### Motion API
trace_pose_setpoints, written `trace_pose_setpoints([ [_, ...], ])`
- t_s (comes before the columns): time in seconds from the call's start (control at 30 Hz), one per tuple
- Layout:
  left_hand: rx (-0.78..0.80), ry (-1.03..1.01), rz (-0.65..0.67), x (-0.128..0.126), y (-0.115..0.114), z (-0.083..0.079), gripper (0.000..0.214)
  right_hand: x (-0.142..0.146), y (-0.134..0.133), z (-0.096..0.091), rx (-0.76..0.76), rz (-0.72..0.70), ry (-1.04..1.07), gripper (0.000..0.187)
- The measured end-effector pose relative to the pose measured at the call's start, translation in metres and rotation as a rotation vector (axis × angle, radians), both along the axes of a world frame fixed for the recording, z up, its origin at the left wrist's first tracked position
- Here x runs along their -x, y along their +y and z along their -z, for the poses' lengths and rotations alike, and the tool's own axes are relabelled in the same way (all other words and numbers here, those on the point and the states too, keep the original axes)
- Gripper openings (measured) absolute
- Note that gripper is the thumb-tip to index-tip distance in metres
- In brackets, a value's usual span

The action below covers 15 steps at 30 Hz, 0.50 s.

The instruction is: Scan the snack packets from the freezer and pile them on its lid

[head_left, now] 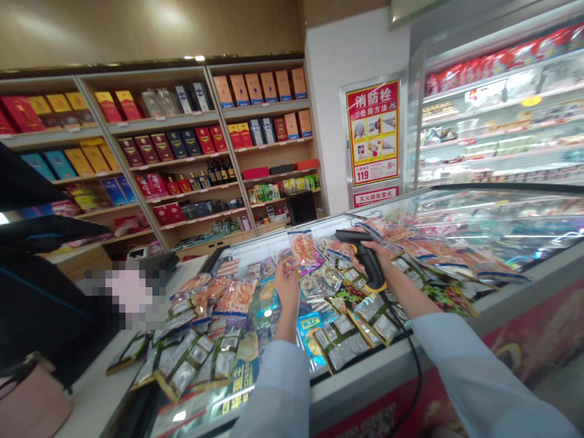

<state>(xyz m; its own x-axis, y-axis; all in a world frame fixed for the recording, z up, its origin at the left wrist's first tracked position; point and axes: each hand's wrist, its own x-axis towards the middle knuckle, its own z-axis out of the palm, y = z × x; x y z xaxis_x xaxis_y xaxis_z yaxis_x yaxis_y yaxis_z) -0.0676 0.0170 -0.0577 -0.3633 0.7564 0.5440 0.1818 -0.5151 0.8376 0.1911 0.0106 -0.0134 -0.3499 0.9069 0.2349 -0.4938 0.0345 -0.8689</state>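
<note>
My right hand is wrapped round the grip of a black and yellow barcode scanner, whose head points left and whose cord hangs down past the freezer edge. A clear packet of reddish-orange food with a blue edge stands tilted up in front of the scanner. My left hand pinches this packet near its lower left corner; the fingertips partly hide the grip. Below and around both hands lie several green and silver snack packets and a blue snack bag.
The packets lie on the glass top of a chest freezer. More packets are heaped to the left, beside a counter with a pink container and dark checkout equipment. Shelves of boxes and a lit fridge stand behind.
</note>
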Motion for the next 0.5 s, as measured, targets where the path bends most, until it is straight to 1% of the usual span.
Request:
trace_pose_setpoints([
  [0.1,0.0,0.005,-0.025,-0.002,-0.001,-0.007,0.028,0.0,-0.005,-0.006,-0.026,0.039,-0.048,0.038],
  [0.17,-0.013,-0.028,-0.046,-0.002,-0.006,-0.019,0.028,0.001,-0.011,-0.01,-0.053,0.071,-0.056,0.038],
  [0.23,-0.048,-0.084,-0.068,0.002,-0.017,-0.035,0.03,0.002,-0.019,-0.014,-0.083,0.108,-0.038,0.038],
  [0.3,-0.102,-0.13,-0.076,0.011,-0.034,-0.053,0.033,0.003,-0.029,-0.019,-0.116,0.149,-0.027,0.038],
  [0.37,-0.161,-0.147,-0.088,0.024,-0.055,-0.07,0.035,0.006,-0.039,-0.025,-0.151,0.173,-0.028,0.035],
  [0.43,-0.211,-0.134,-0.118,0.044,-0.077,-0.084,0.036,0.012,-0.048,-0.033,-0.182,0.138,-0.018,0.031],
  [0.5,-0.255,-0.096,-0.169,0.069,-0.099,-0.097,0.035,0.025,-0.055,-0.044,-0.21,0.083,0.009,0.029],
])
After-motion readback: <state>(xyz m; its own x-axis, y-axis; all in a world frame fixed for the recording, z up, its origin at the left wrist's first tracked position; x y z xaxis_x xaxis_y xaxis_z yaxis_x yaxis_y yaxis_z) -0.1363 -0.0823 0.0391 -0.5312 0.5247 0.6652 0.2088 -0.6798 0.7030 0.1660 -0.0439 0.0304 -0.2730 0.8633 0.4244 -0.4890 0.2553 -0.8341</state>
